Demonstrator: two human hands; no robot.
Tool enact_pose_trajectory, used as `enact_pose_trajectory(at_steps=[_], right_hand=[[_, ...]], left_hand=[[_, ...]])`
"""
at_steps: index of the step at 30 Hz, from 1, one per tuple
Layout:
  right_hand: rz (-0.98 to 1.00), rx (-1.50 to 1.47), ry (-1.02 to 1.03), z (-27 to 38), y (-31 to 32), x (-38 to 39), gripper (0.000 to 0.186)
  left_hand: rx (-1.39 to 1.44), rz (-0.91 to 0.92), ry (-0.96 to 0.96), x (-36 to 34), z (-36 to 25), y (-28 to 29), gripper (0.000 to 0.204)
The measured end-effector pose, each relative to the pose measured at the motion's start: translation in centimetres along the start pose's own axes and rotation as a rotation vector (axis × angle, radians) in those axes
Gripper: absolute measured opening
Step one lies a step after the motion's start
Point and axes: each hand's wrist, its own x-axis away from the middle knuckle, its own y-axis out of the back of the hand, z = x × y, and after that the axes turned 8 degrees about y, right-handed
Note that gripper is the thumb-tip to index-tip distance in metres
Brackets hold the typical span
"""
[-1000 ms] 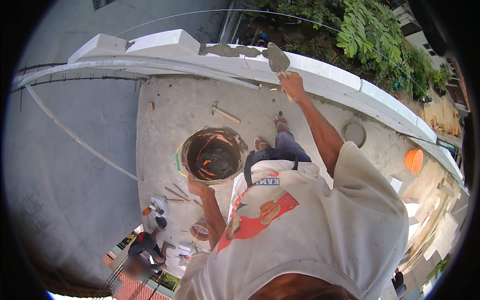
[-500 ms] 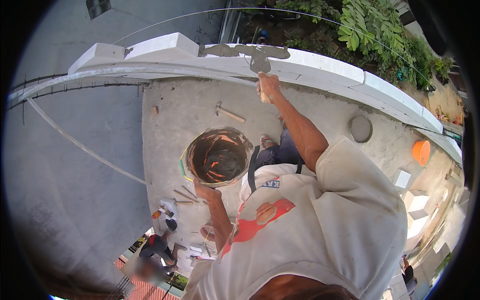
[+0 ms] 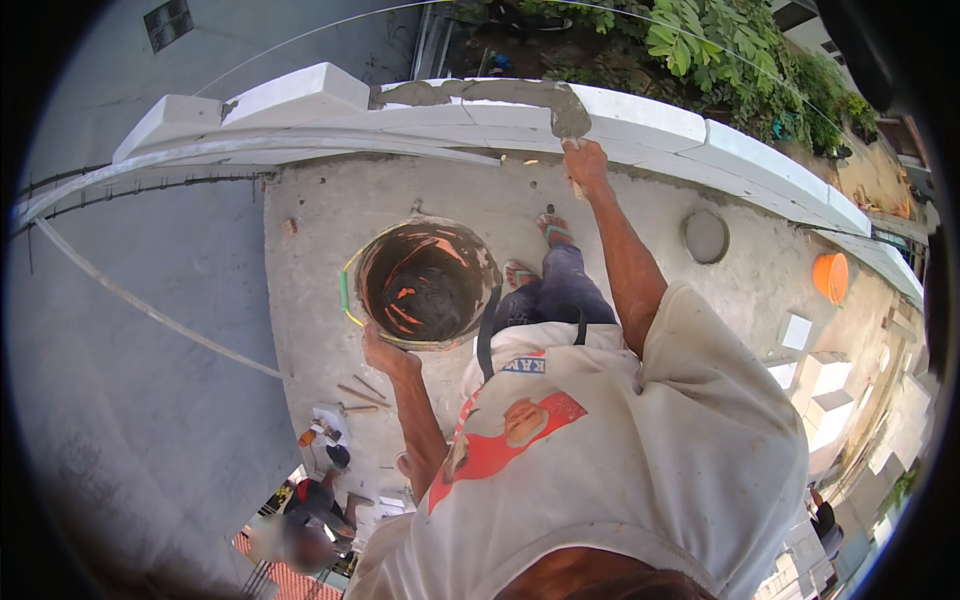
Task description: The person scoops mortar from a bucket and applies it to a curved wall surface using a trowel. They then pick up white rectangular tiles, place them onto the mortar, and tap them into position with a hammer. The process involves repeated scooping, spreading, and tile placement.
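My right hand (image 3: 585, 166) grips the handle of a trowel (image 3: 571, 118), its blade coated in grey mortar and resting at the right end of a mortar strip (image 3: 500, 91). That strip runs along the top of a low wall of white blocks (image 3: 640, 115). With my left hand (image 3: 388, 352) I hold the near edge of a large bucket (image 3: 376, 262); its fingers are partly hidden by the rim. Dark mortar (image 3: 430, 300) lies inside, and orange patches show on the walls. A green grip (image 3: 345, 291) sits on the bucket's yellow handle at the left.
Past the wall grow leafy plants (image 3: 690, 40). A grey round tub (image 3: 706, 237), an orange bucket (image 3: 830, 277) and white blocks (image 3: 828, 415) stand at right. Wooden sticks (image 3: 362, 394) lie near my left arm. A co-worker (image 3: 318, 500) is at lower left, and a thin line stretches above the wall.
My right hand has moved the trowel rightward along the wall top, and the mortar now looks flatter. The bucket, held by my left hand, now covers most of the hammer on the floor.
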Motion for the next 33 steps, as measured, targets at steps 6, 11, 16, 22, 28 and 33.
enact_pose_trajectory(at_steps=[6, 11, 16, 22, 28, 33], right_hand=[[-0.052, -0.466, -0.115, -1.5, 2.5, 3.5, 0.030], [0.033, -0.491, -0.125, -2.3, 3.4, 6.2, 0.026], [0.055, 0.096, 0.621, -1.2, 2.6, 17.1, 0.025], [0.439, 0.628, 0.746, 4.9, -1.6, 19.0, 0.027], [0.275, 0.711, 0.834, 6.2, -6.5, 16.9, 0.024], [0.345, 0.767, 0.941, 6.4, -5.0, 17.1, 0.024]], left_hand=[[-0.013, 0.165, -0.024, -1.0, -1.2, -2.9, 0.029], [0.005, 0.236, -0.069, -1.2, -2.2, -8.6, 0.018], [-0.052, 0.301, -0.104, -0.5, -2.2, -9.1, 0.020], [-0.135, 0.417, -0.252, -2.0, -2.4, -13.7, 0.027], [-0.204, 0.549, -0.342, -1.7, -3.4, -16.1, 0.033], [-0.182, 0.648, -0.404, -1.9, -4.2, -16.7, 0.037]])
